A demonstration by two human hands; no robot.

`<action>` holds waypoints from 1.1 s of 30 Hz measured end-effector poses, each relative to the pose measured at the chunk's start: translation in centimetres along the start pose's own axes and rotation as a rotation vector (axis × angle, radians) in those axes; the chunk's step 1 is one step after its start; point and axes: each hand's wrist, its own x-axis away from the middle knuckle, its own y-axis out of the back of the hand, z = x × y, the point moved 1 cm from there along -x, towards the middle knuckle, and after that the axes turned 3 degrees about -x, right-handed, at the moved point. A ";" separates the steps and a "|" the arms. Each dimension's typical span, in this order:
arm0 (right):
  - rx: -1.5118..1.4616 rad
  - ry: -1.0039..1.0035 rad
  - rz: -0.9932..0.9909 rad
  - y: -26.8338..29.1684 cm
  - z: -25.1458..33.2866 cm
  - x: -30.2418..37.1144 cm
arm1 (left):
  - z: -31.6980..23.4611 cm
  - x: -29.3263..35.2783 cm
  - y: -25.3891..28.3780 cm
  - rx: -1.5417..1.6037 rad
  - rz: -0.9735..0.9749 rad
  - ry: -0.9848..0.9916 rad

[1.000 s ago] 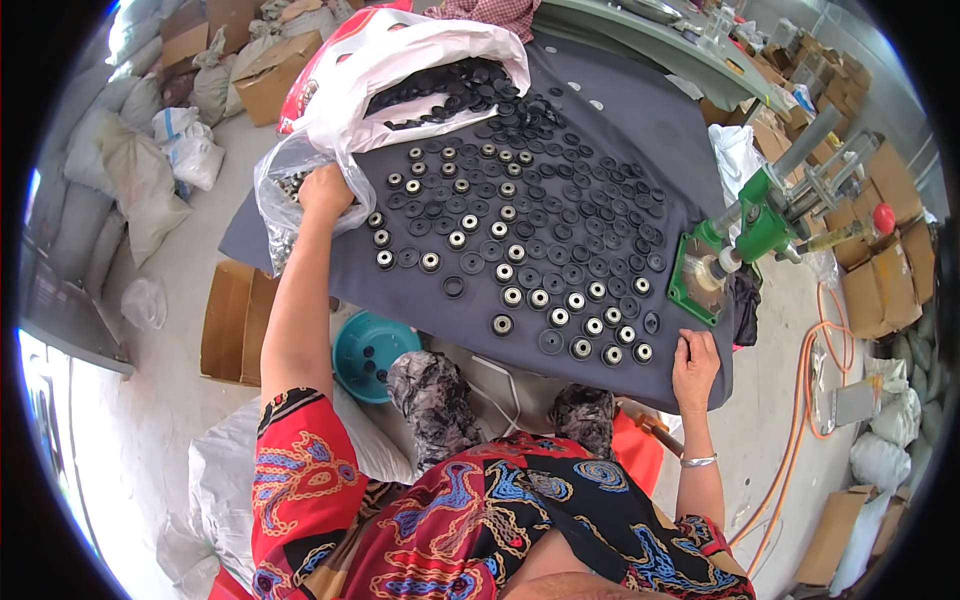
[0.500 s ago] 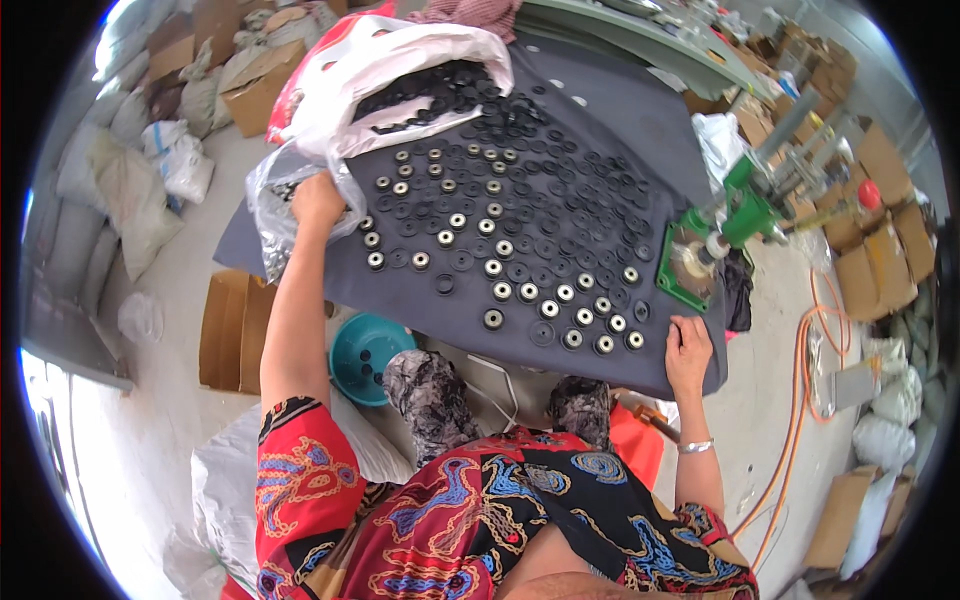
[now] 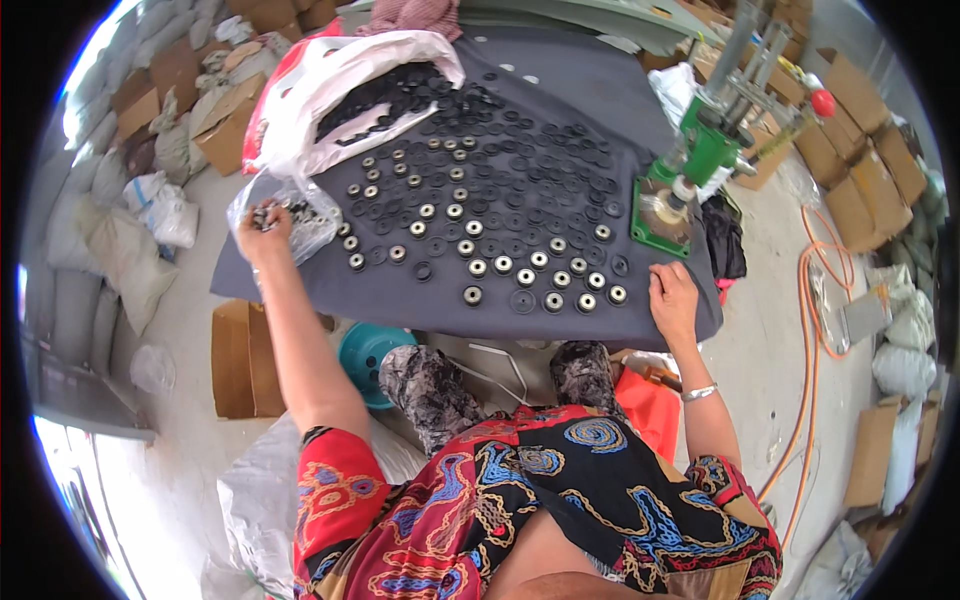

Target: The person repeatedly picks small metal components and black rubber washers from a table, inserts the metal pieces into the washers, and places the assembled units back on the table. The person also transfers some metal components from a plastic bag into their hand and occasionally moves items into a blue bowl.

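At the table's left side, my left hand (image 3: 264, 240) is closed around a handful of small silver metal bearings, over the mouth of a clear plastic bag (image 3: 318, 232). More bearings (image 3: 302, 212) lie inside that bag. My right hand (image 3: 674, 300) rests at the right front edge of the dark cloth (image 3: 400, 305), fingers curled and nothing visible in them. Between the hands, black rubber rings (image 3: 522, 301) are spread in rough rows. Many of the nearer and left ones carry a silver bearing (image 3: 473, 295) in the centre; those farther back are bare.
A white and red sack (image 3: 300, 100) spills black rings at the back left. A green hand press (image 3: 662, 215) with a red-knobbed lever stands right, just beyond my right hand. Below the table sit a teal basin (image 3: 360, 350) and a cardboard box (image 3: 245, 360). Orange hose (image 3: 803, 390) crosses the floor.
My left hand has come up out of the plastic bag, now holding bearings that show at its fingertips. The whole view has shifted a little. My right hand stays near the table's corner.
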 end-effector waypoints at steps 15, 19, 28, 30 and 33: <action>-0.319 0.221 -0.015 1.4 9.8 -3.2 | 21.7 22.9 -2.7 -0.001 0.271 0.780; -0.318 0.402 0.137 -0.3 14.6 -5.4 | 24.9 25.3 -1.4 -0.081 0.277 0.893; -0.046 0.329 0.330 -3.7 15.7 -2.7 | 24.9 28.2 2.0 -0.266 0.051 0.930; -0.050 0.297 0.293 -3.8 15.9 -2.2 | 24.8 28.8 1.1 -0.272 0.010 0.895; -0.127 0.278 0.258 -4.1 15.7 -1.7 | 25.3 29.4 0.9 -0.272 -0.012 0.878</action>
